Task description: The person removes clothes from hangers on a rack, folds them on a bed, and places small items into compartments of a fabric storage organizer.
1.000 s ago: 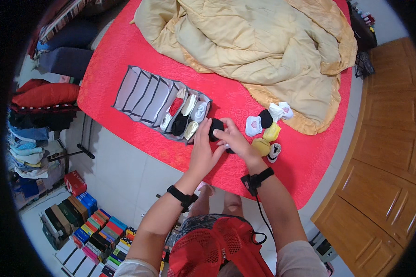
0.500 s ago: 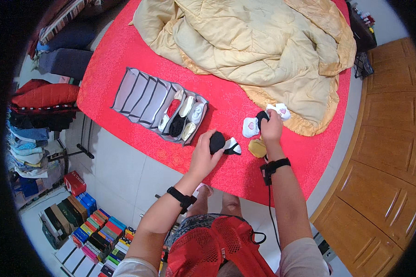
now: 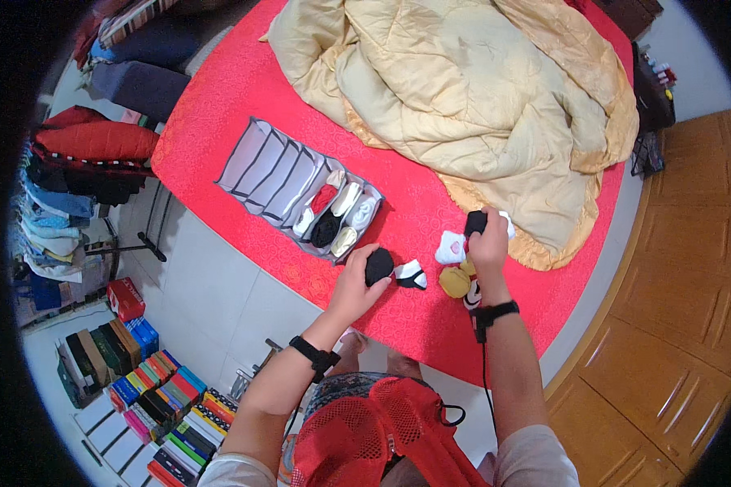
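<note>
My left hand (image 3: 352, 289) is closed round a black rolled sock (image 3: 379, 266), just above the bed near the organizer's front corner. My right hand (image 3: 489, 258) pinches another black sock (image 3: 475, 222) at the right. Beside it lies a white sock with a pink heart (image 3: 449, 247); another white sock (image 3: 508, 224) shows partly behind my fingers. A mustard sock bundle (image 3: 454, 282) rests below, with a dark and pale sock (image 3: 472, 295) partly hidden by my right wrist. Between my hands lies a black-and-white sock (image 3: 411, 274).
A grey-edged fabric organizer (image 3: 256, 188) holds several rolled socks in its right compartments. It stands on the red bedspread (image 3: 219, 85). A crumpled yellow quilt (image 3: 463, 89) covers the far side. Wooden cabinets (image 3: 666, 325) line the right; hanging clothes (image 3: 97, 146) and stacked boxes (image 3: 166, 398) are left.
My right hand has taken hold of the black sock and raised it from among the white ones. My left hand still grips its black rolled sock. The whole view has shifted slightly.
</note>
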`<state>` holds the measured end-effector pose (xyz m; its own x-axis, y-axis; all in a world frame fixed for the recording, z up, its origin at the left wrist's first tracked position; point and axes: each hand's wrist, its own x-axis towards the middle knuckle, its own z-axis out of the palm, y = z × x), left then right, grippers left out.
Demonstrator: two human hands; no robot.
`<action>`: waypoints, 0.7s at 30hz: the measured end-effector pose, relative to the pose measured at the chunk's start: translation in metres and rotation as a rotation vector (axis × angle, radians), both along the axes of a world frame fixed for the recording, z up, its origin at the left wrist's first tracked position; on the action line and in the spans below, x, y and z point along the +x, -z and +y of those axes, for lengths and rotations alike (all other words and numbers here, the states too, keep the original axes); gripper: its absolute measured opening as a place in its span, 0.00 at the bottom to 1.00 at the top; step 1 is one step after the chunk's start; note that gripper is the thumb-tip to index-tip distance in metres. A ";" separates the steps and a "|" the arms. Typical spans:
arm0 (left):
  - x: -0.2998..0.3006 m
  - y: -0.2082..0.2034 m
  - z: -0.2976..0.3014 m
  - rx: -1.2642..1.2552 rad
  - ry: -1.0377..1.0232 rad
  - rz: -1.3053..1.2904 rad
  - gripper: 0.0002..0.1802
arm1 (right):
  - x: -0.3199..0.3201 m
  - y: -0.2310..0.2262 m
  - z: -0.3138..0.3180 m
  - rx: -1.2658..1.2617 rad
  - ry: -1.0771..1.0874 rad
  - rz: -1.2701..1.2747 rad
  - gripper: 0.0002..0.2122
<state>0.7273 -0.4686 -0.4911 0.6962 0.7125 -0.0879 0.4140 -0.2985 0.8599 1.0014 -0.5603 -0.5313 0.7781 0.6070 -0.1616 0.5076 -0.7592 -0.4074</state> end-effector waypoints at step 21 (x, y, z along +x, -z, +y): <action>-0.051 -0.045 0.100 0.104 -0.263 -0.141 0.37 | -0.161 -0.064 0.154 0.515 -0.059 1.523 0.24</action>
<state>0.6765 -0.3689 -0.4463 0.4869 0.8698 0.0794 0.3674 -0.2865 0.8848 0.8405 -0.4067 -0.4677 0.0665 0.8607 -0.5048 -0.5667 -0.3838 -0.7291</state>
